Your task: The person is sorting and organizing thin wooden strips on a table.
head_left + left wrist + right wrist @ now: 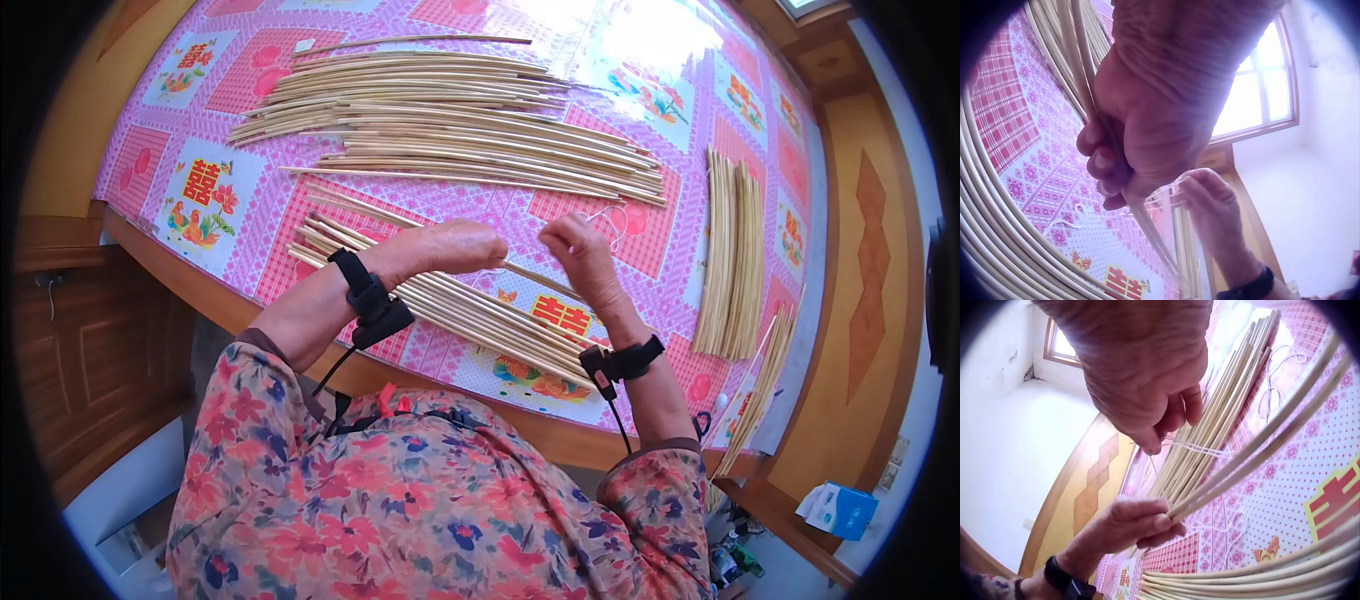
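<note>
The left hand curls round a pair of thin pale sticks, gripping them above the patterned cloth. In the right wrist view those sticks run up from the left hand toward the upper right. Up and to the right of it, the right hand pinches white string between thumb and fingertips. That string stretches between the two hands, and a loose part lies on the cloth. Below both hands a spread row of sticks lies near the table's front edge.
Two broad piles of sticks lie across the back of the table. A bundle stands lengthwise at the right, with a smaller bunch by the right edge. The table's wooden edge runs in front of the body.
</note>
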### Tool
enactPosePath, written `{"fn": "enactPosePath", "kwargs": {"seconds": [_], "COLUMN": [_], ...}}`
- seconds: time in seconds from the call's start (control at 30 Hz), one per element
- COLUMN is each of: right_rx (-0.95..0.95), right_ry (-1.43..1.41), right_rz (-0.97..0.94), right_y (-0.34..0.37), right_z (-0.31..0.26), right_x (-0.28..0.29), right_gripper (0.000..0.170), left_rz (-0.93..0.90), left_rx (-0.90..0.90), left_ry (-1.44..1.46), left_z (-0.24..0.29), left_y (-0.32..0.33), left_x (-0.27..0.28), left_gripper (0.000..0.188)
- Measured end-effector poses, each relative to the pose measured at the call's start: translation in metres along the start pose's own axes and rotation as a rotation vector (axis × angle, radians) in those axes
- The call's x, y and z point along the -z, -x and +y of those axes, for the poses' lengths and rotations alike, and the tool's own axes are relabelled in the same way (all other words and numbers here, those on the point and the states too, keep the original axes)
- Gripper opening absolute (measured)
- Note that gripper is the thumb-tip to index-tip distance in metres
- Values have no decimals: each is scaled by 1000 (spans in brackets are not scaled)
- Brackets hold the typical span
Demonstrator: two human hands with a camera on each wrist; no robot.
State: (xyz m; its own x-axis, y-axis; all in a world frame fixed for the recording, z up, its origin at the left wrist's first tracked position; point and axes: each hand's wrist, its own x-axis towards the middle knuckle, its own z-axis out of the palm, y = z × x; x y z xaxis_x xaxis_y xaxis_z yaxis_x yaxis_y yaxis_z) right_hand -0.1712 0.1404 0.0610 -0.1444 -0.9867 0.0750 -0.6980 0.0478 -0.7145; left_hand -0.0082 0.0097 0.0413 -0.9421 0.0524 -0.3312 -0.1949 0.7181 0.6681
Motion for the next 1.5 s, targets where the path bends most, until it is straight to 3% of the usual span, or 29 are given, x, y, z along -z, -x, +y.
{"fn": "enactPosePath", "kwargs": {"seconds": [0.1, 0.3, 0.37, 0.87, 1.03, 1.17, 1.37, 1.5], "right_rx": [-3, -33, -150, -196, -231, -253, -241, -240], "right_ry": [176, 307, 212, 275, 277, 224, 227, 177], "right_rz": [245, 400, 507, 535, 491, 497, 504, 515], "right_y": [-10, -17, -21, -38, -42, -43, -48, -50], "right_z": [16, 36, 44, 68, 75, 77, 79, 81], "right_x": [22, 41, 45, 39, 36, 33, 32, 30], "right_gripper": [7, 9, 10, 12, 13, 13, 14, 14], "left_rz": [-4, -11, -14, -70, 44, -6, 85, 279], "left_rx": [1, 0, 2, 5, -17, 5, 59, -24], "left_ry": [-50, 11, 22, 63, -114, -186, -193, -377], "left_z": [-13, -32, -34, -39, -40, -33, -32, -26], "left_y": [-4, -9, -9, -6, -2, 2, 4, 7], "left_x": [-9, -21, -22, -36, -42, -39, -47, -49], "left_gripper": [22, 23, 24, 24, 20, 16, 14, 17]}}
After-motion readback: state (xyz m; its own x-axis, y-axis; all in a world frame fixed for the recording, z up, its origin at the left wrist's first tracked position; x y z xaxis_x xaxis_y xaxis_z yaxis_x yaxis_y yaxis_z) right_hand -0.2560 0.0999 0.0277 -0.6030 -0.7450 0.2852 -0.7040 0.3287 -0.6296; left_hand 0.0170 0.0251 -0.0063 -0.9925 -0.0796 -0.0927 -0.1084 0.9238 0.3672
